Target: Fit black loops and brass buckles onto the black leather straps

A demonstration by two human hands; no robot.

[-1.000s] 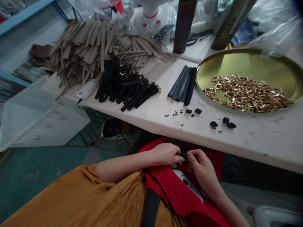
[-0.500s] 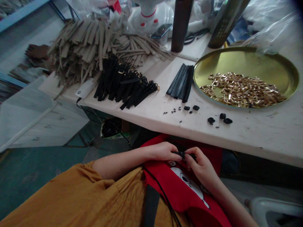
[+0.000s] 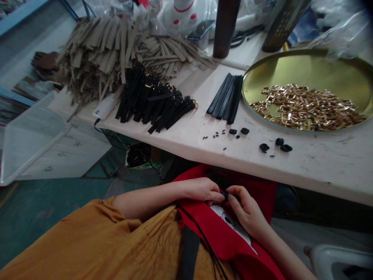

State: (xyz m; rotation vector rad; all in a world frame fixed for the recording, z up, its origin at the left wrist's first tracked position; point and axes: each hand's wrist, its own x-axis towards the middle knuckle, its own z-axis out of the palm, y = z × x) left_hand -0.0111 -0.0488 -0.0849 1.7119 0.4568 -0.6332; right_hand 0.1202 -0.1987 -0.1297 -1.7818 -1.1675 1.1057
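Below the table edge, over a red cloth on my lap, both hands meet. My left hand and my right hand are closed, pinching a small black piece between their fingertips. Most of that piece is hidden by my fingers. On the white table above lie a neat bunch of black strips, a larger heap of black strips with gold ends, and a few small black loops.
A round gold tray holds many gold metal fittings. Tan strips are piled at the back left. A dark bottle stands behind. A clear plastic bin sits left of the table.
My hands have stayed together on my lap, working the black piece slightly. The view has shifted a little.
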